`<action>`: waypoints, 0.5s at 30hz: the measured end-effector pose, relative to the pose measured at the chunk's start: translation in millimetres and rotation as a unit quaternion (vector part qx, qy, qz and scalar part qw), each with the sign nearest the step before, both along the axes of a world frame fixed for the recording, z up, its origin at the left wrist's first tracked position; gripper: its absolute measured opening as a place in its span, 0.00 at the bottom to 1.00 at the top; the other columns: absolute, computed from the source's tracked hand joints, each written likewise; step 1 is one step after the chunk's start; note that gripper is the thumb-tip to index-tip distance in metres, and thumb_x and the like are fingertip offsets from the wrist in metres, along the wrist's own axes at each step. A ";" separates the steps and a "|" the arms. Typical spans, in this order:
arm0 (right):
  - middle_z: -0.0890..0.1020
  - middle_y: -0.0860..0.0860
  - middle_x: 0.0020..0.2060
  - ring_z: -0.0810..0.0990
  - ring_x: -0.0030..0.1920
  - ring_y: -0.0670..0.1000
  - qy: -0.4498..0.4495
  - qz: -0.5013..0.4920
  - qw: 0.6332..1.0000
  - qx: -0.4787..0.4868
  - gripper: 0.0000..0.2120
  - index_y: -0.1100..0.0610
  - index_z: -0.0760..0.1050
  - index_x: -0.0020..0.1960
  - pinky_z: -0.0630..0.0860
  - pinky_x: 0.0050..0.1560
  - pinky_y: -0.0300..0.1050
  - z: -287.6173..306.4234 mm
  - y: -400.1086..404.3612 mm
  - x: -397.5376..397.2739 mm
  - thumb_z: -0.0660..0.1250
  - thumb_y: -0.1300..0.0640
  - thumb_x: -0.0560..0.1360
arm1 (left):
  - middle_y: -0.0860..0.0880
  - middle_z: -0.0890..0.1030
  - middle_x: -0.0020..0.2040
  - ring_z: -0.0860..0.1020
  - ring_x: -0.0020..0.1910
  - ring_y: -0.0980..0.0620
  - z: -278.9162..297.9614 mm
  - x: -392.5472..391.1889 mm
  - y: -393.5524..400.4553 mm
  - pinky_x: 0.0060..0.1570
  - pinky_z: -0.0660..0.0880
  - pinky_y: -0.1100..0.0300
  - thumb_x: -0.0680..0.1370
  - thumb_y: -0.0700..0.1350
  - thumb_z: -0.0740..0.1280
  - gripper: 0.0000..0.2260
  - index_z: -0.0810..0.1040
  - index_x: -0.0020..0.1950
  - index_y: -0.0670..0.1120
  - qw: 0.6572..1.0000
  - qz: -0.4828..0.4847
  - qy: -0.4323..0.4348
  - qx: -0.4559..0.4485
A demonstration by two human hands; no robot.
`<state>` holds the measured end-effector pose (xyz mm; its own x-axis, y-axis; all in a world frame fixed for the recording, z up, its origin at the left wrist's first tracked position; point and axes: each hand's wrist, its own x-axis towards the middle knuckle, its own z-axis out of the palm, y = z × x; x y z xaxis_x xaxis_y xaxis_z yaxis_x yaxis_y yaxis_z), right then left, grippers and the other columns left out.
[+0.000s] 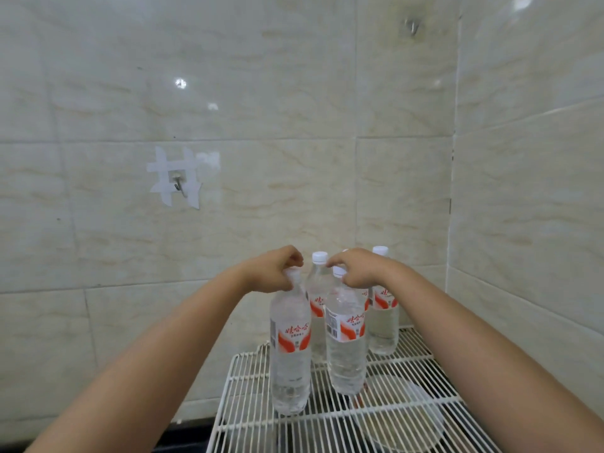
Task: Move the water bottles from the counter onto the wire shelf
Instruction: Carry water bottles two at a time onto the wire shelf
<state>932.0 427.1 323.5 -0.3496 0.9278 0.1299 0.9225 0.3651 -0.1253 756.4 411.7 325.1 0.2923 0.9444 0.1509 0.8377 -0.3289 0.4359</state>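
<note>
Several clear water bottles with red-and-white labels and white caps stand upright on the white wire shelf (405, 416). My left hand (277, 269) grips the cap and neck of the front left bottle (290, 354). My right hand (358, 268) pinches the cap of the front right bottle (345, 348). Behind these stand a middle bottle (316, 289) and a far right bottle (384, 322), both free of my hands. Part of another white cap shows just behind my right hand; its bottle is hidden.
The shelf sits in a corner of beige tiled walls (294, 93), close behind and to the right. A taped hook (178, 184) is on the back wall. A dark counter edge (183, 436) and a round pale object (402, 416) lie below the wires.
</note>
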 end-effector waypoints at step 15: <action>0.78 0.58 0.59 0.76 0.59 0.57 0.125 -0.024 0.987 0.096 0.15 0.61 0.75 0.61 0.72 0.58 0.49 -19.6 -2.6 -0.7 0.63 0.59 0.75 | 0.50 0.68 0.28 0.73 0.38 0.47 -18.1 12.0 3.0 0.28 0.64 0.62 0.72 0.51 0.70 0.20 0.62 0.29 0.45 0.973 0.213 0.020 0.087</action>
